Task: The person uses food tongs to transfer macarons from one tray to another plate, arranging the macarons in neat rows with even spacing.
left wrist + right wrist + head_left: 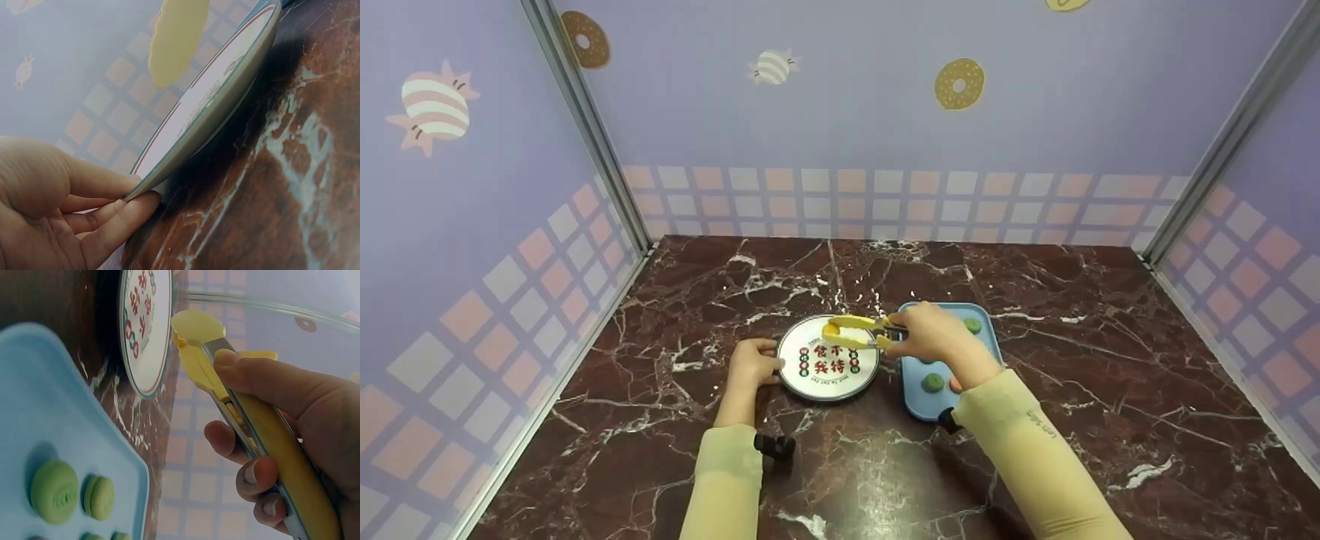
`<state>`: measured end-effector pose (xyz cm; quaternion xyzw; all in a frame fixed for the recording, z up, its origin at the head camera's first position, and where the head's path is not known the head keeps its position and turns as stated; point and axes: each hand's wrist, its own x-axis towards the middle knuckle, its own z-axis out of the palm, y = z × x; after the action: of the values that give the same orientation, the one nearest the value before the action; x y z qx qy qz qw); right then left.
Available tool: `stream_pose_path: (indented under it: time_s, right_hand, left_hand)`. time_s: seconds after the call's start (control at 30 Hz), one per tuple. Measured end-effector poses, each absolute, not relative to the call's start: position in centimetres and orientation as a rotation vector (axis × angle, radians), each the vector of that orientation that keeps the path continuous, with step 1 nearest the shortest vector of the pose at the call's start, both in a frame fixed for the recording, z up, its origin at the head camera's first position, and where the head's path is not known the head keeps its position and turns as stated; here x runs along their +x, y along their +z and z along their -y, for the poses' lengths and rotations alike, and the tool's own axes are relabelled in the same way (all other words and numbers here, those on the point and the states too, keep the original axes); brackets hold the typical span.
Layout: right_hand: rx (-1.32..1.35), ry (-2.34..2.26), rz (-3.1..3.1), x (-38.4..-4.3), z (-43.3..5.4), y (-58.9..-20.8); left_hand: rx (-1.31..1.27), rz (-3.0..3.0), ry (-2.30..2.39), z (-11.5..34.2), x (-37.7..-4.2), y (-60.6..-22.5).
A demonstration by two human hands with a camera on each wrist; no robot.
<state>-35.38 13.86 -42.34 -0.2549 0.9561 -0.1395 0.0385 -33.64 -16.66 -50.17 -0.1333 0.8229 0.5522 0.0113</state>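
Leftmost, beside the purple wall [510, 195] with its pink and white squares, I have the left hand [754, 364] at the near side of a white plate [793, 349]. Its grip is a pinch: through the left wrist camera I see the thumb on the upper side of the rim and fingers beneath it, so the edge sits between them. A pale yellow-green sleeve [729, 472] covers the forearm, with a black strap [776, 447] at the wrist. The plate lies on the dark red marble table [1110, 360] and bears red lettering.

Over the plate I see the yellow tongs [851, 322], their tips pointing left. Their jaws stand near each other, with a narrow gap between; a darker yellow bit shows at the tips, and I cannot tell whether it is part of the tongs or something held.

Farther right, the right hand [937, 334] grasps the tongs firmly, thumb along one handle and fingers curled against the other. Partly below that hand and forearm, just right of the plate, is a blue tray [915, 401]. On it I make out several green macarons [99, 498] and a pink piece [955, 385], partly hidden by the arm.
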Motion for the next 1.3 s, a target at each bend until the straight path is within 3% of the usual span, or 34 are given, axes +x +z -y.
stream_pose_path:
  time_s: [0.53,1.3]
  right_hand:
    - [-0.886,-0.392,-2.945,-36.3,-10.9,-43.6]
    - [-0.825,-0.453,-2.908,-36.6,-9.7,-44.5]
  left_hand:
    - [-0.427,-2.551,1.713,16.6,-33.7,-50.0]
    - [-0.398,-2.541,1.739,16.7,-33.7,-50.1]
